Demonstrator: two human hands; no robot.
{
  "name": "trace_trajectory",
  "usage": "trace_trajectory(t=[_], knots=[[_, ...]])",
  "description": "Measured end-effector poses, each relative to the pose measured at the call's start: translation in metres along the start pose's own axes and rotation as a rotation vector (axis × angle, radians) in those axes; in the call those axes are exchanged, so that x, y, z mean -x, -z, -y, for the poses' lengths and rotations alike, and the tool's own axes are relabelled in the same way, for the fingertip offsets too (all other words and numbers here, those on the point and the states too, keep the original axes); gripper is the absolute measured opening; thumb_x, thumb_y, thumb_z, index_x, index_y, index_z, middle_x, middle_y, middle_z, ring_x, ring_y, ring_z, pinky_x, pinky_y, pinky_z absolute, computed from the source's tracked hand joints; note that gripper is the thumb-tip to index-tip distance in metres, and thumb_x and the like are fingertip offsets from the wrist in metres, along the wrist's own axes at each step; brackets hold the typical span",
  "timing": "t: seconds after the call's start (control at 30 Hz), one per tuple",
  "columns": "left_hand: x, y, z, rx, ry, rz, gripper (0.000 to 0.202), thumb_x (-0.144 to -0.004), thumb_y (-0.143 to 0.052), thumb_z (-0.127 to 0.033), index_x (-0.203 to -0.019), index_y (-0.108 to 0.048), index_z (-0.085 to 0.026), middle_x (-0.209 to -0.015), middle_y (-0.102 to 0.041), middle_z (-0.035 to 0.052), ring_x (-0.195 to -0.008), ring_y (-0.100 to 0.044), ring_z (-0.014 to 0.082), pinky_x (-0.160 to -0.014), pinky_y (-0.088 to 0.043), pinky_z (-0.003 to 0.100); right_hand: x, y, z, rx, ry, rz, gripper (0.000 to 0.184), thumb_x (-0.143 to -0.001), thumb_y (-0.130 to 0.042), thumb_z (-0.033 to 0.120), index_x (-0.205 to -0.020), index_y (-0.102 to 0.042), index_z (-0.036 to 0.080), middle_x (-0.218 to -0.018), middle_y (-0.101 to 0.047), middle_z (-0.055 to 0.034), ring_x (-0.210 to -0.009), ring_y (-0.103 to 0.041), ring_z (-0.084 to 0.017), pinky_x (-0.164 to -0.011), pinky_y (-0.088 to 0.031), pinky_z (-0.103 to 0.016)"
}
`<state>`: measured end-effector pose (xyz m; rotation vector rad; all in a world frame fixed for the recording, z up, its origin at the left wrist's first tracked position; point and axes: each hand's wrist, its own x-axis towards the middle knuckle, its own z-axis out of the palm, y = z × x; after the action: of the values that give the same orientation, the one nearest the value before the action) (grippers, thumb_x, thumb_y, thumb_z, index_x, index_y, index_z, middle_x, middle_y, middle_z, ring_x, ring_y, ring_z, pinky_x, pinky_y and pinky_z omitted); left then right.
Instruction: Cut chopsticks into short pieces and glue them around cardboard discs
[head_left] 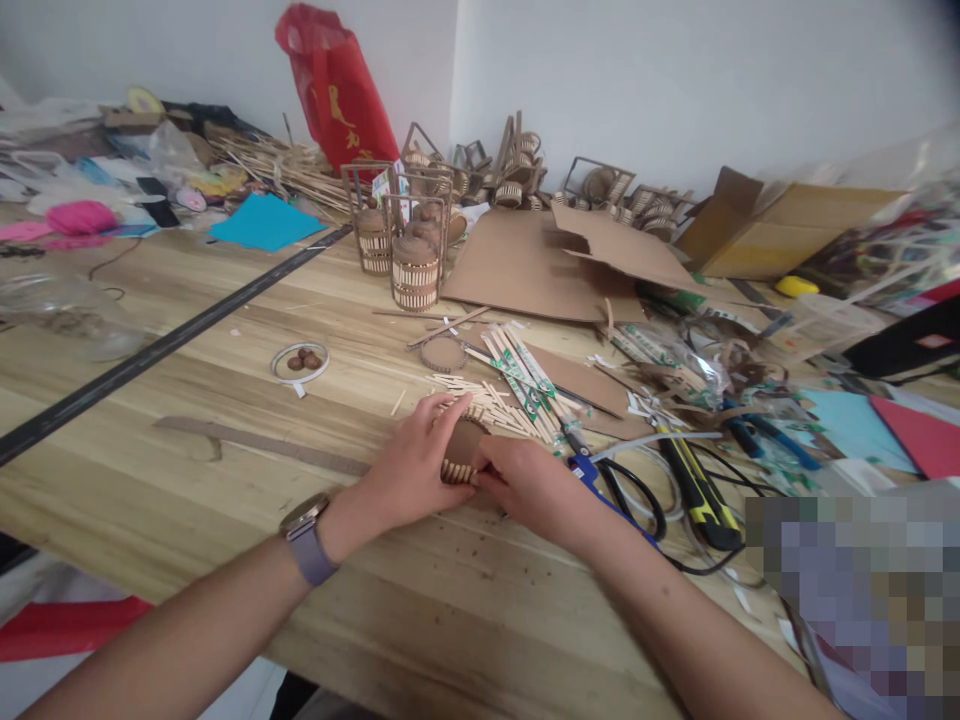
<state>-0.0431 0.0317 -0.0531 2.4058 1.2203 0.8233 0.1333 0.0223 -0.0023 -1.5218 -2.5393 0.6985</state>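
Head view: both hands meet low on the wooden worktop (187, 400), just in front of the person. The left hand (416, 455), with a watch (307, 540) on its wrist, curls its grip over the top and near side of a small round cardboard piece (461, 452) edged with short pale sticks. The right hand (525, 480) pinches the same cardboard piece from the other side, thumb and fingers pressed to its rim, so both grips are clenched on it. The piece sits between the two hands, at or just above the worktop surface; whether it touches the wood cannot be told.

Just behind the hands lies a loose pile of short sticks (480, 395), and beside that a fan of chopsticks in green-and-white wrappers (525, 372). A flat cardboard disc (444, 353) rests a little farther back. Near the right hand lie blue-handled scissors (622, 490) and a yellow-and-black utility knife (697, 490). To the left, a white ring (300, 362) encloses a few brown bits. Farther back stand finished stick lanterns (415, 260) near a cardboard sheet (517, 265), with a red bag (337, 85) against the wall.
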Motion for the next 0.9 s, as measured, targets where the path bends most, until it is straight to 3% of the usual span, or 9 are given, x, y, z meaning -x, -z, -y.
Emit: trace_trajectory(t=[0.4, 0.6, 0.7, 0.77, 0.9], knots=[[0.002, -0.007, -0.005, -0.052, 0.024, -0.045, 0.096, -0.067, -0.071, -0.018, -0.147, -0.017, -0.023, -0.136, -0.034, 0.0169, -0.130, -0.039, 0.0357, -0.102, -0.042, 0.053, 0.000, 0.001, 0.002, 0.039, 0.015, -0.007, 0.012, -0.081, -0.060, 0.004, -0.079, -0.063, 0.016, -0.078, -0.066, -0.0042, -0.071, -0.057, -0.016, -0.061, -0.033, -0.023], [0.002, -0.005, -0.009, -0.040, 0.084, -0.040, 0.096, -0.066, -0.072, -0.018, -0.146, -0.019, -0.023, -0.135, -0.034, 0.0167, -0.129, -0.039, 0.0358, -0.103, -0.042, 0.054, 0.014, 0.020, -0.001, -0.021, -0.038, -0.145, 0.012, -0.084, -0.063, 0.014, -0.095, -0.062, 0.017, -0.081, -0.066, -0.0023, -0.069, -0.059, -0.015, -0.062, -0.039, -0.023], [0.002, -0.005, -0.010, -0.060, 0.097, -0.045, 0.098, -0.064, -0.075, -0.017, -0.145, -0.019, -0.023, -0.134, -0.033, 0.0164, -0.128, -0.040, 0.0361, -0.104, -0.041, 0.054, 0.032, 0.032, -0.012, 0.029, -0.110, -0.191, 0.004, -0.088, -0.058, 0.021, -0.088, -0.061, 0.019, -0.076, -0.066, -0.0017, -0.066, -0.061, -0.016, -0.059, -0.040, -0.024], [0.001, -0.005, -0.010, -0.062, 0.097, -0.048, 0.100, -0.063, -0.076, -0.017, -0.145, -0.018, -0.023, -0.134, -0.033, 0.0160, -0.128, -0.040, 0.0360, -0.105, -0.040, 0.054, 0.047, 0.035, -0.026, 0.128, -0.180, -0.191, 0.013, -0.088, -0.056, 0.027, -0.077, -0.059, 0.020, -0.077, -0.066, -0.0041, -0.067, -0.062, -0.018, -0.059, -0.041, -0.026], [0.002, -0.006, -0.009, -0.052, 0.100, -0.043, 0.102, -0.064, -0.076, -0.016, -0.146, -0.015, -0.026, -0.133, -0.032, 0.0154, -0.127, -0.041, 0.0360, -0.103, -0.042, 0.054, 0.076, 0.028, -0.062, 0.187, -0.297, -0.169, 0.025, -0.084, -0.058, 0.045, -0.077, -0.059, 0.021, -0.076, -0.067, -0.0065, -0.068, -0.065, -0.023, -0.057, -0.045, -0.029]])
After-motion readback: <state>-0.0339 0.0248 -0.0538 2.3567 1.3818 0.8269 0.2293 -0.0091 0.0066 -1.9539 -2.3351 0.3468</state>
